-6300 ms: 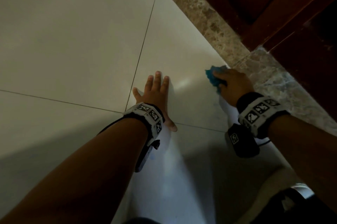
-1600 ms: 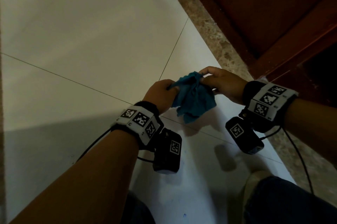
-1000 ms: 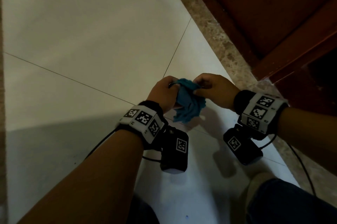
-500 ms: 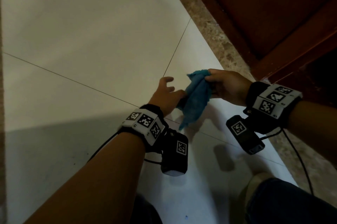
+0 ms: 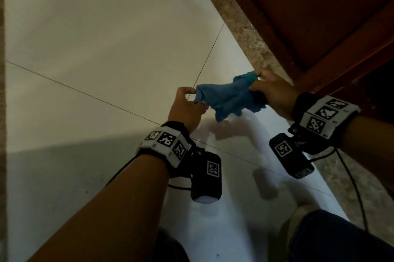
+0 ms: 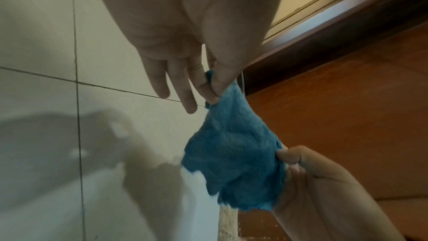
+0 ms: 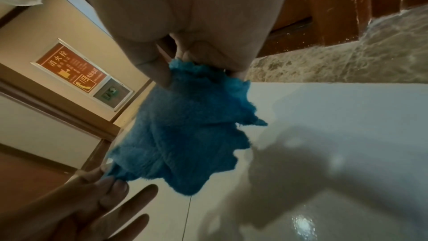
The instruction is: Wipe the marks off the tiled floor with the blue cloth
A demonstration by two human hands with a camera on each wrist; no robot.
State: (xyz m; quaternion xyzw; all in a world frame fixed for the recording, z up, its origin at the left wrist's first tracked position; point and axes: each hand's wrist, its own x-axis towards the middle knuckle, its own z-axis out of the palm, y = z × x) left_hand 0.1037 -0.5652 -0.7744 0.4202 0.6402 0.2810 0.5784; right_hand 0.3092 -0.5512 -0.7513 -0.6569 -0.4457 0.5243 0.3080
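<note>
The blue cloth [image 5: 226, 96] is stretched in the air between both hands, above the pale tiled floor [image 5: 106, 48]. My left hand [image 5: 191, 99] pinches its left edge between thumb and a finger, the other fingers held straight. My right hand [image 5: 262, 89] grips the right end, fingers curled round bunched fabric. In the left wrist view the cloth [image 6: 234, 146] hangs from the left hand [image 6: 212, 89] down to the right hand [image 6: 291, 160]. In the right wrist view the cloth [image 7: 185, 135] spreads from the right hand [image 7: 197, 67] to the left hand [image 7: 111, 180]. A small blue mark [image 5: 218, 255] shows on the near tile.
A speckled stone strip [image 5: 241, 25] borders the tiles on the right, beside a dark wooden door and frame [image 5: 309, 16]. My knee in dark trousers [image 5: 332, 238] and a shoe [image 5: 296, 217] sit at the lower right. Wrist-camera cables hang under both arms.
The hands have drawn apart, stretching the cloth wider between them. Half a second ago the left hand was open beside the cloth; now it pinches the left edge.
</note>
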